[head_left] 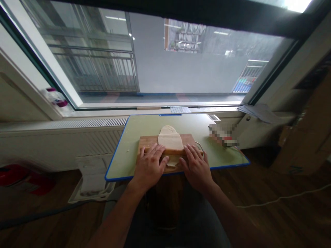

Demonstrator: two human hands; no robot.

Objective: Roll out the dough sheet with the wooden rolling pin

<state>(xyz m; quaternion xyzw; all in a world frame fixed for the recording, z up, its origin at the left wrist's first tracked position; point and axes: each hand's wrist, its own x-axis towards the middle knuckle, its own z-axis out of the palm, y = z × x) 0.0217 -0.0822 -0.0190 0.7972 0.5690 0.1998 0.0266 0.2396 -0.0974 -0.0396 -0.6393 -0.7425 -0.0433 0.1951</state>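
A rolling pin (172, 151) lies crosswise over a flat sheet of pale dough (170, 140). My left hand (151, 162) is closed over the pin's left end, fingers on top and thumb pointing inward on the near side. Over the right end, my right hand (195, 163) grips it the same way. Beneath the dough is a wooden cutting board (148, 140) with a curved metal handle at its right side. The dough's rounded far end reaches past the board's far edge, and a short piece shows on the near side of the pin.
The board rests on a pale green, blue-edged table (124, 153). A pixelated item (223, 136) lies on its right. Beyond are a radiator (103, 122) and a windowsill with a plastic bottle (57, 100). A red object (24, 179) stands on the floor at left; cardboard boxes (302, 137) are at right.
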